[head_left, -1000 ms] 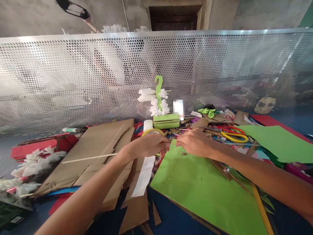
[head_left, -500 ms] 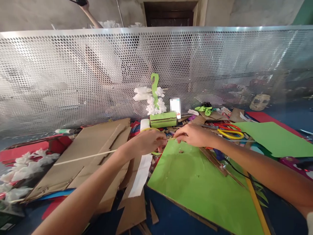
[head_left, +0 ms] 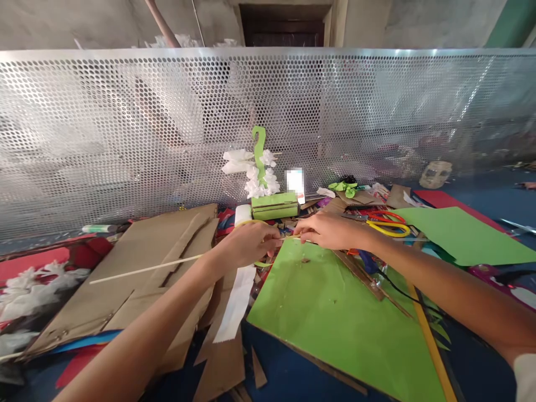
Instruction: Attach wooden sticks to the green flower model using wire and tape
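Note:
My left hand [head_left: 248, 244] is closed around a roll of clear tape with a yellow core [head_left: 255, 225], which shows above and below the fingers. My right hand [head_left: 330, 230] pinches the thin strip of tape [head_left: 290, 238] drawn out between the two hands. Both hands hover over the far corner of a large green sheet on cardboard [head_left: 335, 312]. A thin wooden stick [head_left: 142, 269] lies on brown cardboard [head_left: 138, 268] to the left of my left wrist.
A perforated metal screen [head_left: 125, 128] runs across the back. Before it stands a green paper box with white paper flowers [head_left: 268, 195]. Yellow and red scissors [head_left: 387, 223] and a green paper sheet [head_left: 460, 234] lie right. White paper flowers [head_left: 29, 290] lie left.
My hands have drawn slightly apart, so a longer strip of tape spans between them. The view has shifted a little to the right.

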### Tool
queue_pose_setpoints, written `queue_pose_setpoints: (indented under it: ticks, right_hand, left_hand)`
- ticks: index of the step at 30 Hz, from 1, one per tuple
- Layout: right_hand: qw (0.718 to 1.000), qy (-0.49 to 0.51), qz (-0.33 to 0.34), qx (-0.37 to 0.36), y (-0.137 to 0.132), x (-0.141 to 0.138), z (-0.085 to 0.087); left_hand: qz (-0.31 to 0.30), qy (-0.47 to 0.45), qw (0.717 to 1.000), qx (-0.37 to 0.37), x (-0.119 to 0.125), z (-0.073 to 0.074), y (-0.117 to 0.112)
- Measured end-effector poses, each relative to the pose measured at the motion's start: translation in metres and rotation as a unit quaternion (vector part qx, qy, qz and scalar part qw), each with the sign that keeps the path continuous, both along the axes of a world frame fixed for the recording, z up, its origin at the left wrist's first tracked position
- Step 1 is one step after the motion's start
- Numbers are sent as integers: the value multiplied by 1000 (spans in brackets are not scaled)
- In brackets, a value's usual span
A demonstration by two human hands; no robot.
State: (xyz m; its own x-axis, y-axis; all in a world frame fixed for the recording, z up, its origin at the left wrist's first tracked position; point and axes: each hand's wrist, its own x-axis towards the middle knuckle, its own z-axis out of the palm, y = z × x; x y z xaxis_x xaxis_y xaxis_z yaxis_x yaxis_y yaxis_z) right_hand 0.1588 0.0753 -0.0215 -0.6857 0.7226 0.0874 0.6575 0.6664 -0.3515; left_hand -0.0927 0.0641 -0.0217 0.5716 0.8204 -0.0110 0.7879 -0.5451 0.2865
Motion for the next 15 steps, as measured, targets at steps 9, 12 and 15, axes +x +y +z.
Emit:
queue_pose_setpoints:
  ticks: [9,12,15]
  right_hand:
    - [1000,16,-14,9,5,7,1]
    - [999,11,-23,23,4,4,0]
    - [998,7,-52,43,3,0,-3]
  left_hand:
    - [40,-15,999,-17,2,6,-2]
    - [39,-18,999,-11,1,4,-3]
    - [36,-26,999,-7,1,2,-2]
